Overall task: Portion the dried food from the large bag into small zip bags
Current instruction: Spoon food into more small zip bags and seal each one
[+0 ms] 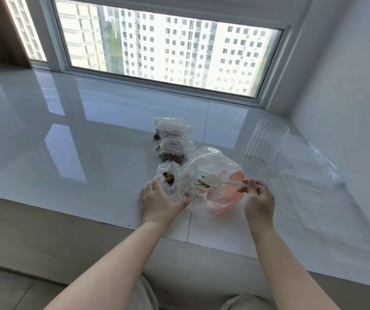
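Note:
A large clear bag with a red print (221, 184) lies open on the white sill, dried food (203, 185) showing inside it. My right hand (259, 201) pinches the handle of a white plastic spoon (213, 180), whose bowl hovers over that food. Just left, my left hand (160, 200) holds a small zip bag (168, 175) upright with its mouth open; some brown dried food sits in it. Behind stand two filled small zip bags, one nearer (176, 149) and one farther (175, 128).
A clear ribbed glass jar (263, 147) stands to the right, near several flat empty plastic bags (309, 162). The glossy sill (67, 142) stretches far to the left. A window runs along the back, a white wall rises on the right.

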